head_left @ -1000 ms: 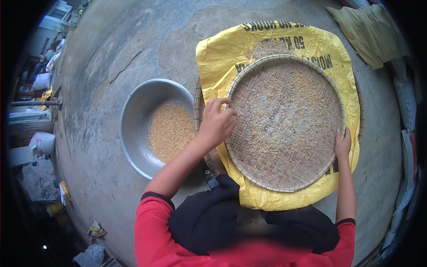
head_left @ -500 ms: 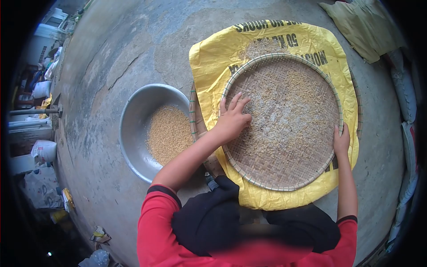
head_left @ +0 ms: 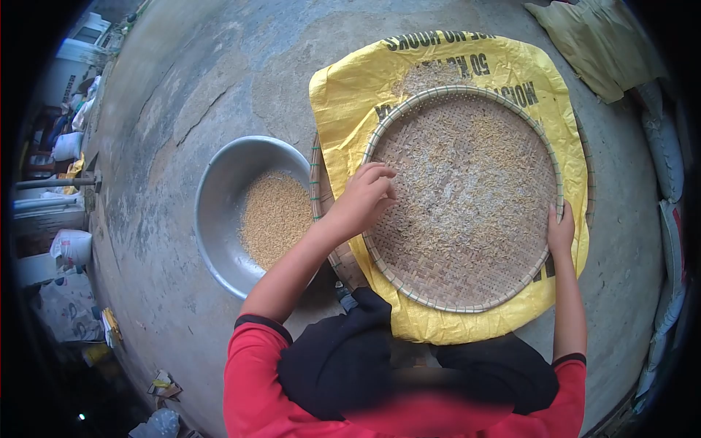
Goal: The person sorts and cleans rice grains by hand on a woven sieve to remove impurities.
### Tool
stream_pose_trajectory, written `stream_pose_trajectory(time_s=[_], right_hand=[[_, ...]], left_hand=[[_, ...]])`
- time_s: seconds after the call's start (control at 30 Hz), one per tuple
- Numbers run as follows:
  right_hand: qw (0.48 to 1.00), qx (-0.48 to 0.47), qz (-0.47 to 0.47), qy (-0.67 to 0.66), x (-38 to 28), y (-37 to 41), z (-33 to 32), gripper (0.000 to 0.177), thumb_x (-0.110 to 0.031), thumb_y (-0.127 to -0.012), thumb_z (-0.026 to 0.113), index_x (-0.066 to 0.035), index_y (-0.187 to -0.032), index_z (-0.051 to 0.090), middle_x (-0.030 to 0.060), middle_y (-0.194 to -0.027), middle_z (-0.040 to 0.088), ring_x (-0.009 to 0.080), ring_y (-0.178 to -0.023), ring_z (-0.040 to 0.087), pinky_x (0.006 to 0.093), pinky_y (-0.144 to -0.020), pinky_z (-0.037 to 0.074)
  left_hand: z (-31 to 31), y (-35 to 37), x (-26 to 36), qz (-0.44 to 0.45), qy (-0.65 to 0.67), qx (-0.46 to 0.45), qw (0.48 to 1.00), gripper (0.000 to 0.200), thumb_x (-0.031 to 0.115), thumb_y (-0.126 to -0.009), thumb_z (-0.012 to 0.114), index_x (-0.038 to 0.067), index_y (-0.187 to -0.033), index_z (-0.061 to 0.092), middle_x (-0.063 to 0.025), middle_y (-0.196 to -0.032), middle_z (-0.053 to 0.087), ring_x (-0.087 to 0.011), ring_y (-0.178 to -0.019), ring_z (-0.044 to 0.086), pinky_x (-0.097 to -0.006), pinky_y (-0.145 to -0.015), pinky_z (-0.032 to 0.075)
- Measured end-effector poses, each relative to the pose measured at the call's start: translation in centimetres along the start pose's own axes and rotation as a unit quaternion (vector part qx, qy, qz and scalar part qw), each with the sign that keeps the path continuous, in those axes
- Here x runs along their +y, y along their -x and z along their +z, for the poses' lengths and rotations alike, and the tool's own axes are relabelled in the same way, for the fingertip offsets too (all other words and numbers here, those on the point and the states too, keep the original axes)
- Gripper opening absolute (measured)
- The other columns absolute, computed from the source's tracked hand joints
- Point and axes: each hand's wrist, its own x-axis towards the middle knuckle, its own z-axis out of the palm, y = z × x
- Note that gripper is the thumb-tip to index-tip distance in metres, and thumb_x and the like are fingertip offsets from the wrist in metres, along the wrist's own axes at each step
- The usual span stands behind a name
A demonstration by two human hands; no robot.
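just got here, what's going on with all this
A person's right hand grips the edge of a round woven tray strewn with grain. The left hand, fingers curled, is at the tray's left side; whether it holds anything is unclear. Under the tray is a yellow sack, and a metal basin of more grain sits left.

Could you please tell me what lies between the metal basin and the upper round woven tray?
In the head view, part of a lower tray and some yellow sack lie between them, with the left hand above.
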Motion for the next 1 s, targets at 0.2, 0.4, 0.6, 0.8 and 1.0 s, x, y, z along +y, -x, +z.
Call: stream_pose_trajectory(time_s=[0.2,0.4,0.6,0.8,1.0], right_hand=[[1.0,0.002,-0.002,0.001,0.1,0.1,0.1,0.033,-0.027,-0.087,0.052,-0.002,-0.108,0.051,0.0164,-0.091,0.059,0.0303,-0.085,0.058,0.0357,-0.075,0.044],[1.0,-0.004,-0.003,0.001,0.3,-0.1,0.1,0.033,-0.027,-0.087,0.052,-0.002,-0.109,0.051,0.0164,-0.092,0.059,0.03,-0.085,0.058,0.0356,-0.075,0.044],[1.0,0.0,-0.009,0.0,0.2,0.0,0.1,0.033,-0.027,-0.087,0.052,-0.002,-0.108,0.051,0.0162,-0.091,0.059,0.0299,-0.085,0.058,0.0356,-0.075,0.044],[1.0,0.003,-0.011,-0.001,0.4,-0.1,0.2,0.033,-0.027,-0.087,0.052,-0.001,-0.108,0.051,0.0167,-0.091,0.059,0.0302,-0.085,0.058,0.0357,-0.075,0.044],[1.0,-0.003,-0.003,0.004,0.2,-0.1,0.0,0.034,-0.027,-0.087,0.052,-0.001,-0.109,0.05,0.0174,-0.093,0.059,0.0305,-0.086,0.058,0.0356,-0.076,0.044]], left_hand=[[0.0,1.1,1.1,-0.239,0.32,-0.005,0.917,0.009,0.003,-0.081,0.061,0.002,-0.085,0.053,-0.008,-0.09,0.062,-0.0159,-0.085,0.06,-0.0272,-0.076,0.047],[1.1,0.7,0.7,-0.19,0.486,-0.056,0.851,0.009,0.005,-0.084,0.059,0.002,-0.086,0.052,-0.0071,-0.089,0.063,-0.0119,-0.085,0.06,-0.0246,-0.078,0.048],[0.6,0.3,1.9,-0.17,0.479,-0.052,0.86,0.027,0.005,-0.084,0.06,0.002,-0.11,0.055,-0.0056,-0.089,0.062,-0.0112,-0.084,0.06,-0.024,-0.078,0.048],[1.1,0.6,1.3,-0.13,0.41,-0.078,0.9,0.029,0.005,-0.086,0.057,0.002,-0.115,0.056,-0.0071,-0.093,0.062,-0.011,-0.088,0.059,-0.0233,-0.081,0.047],[1.9,1.5,1.1,-0.261,0.669,-0.076,0.692,0.028,0.002,-0.086,0.053,-0.001,-0.114,0.053,-0.0078,-0.098,0.061,-0.015,-0.091,0.059,-0.0233,-0.081,0.047]])
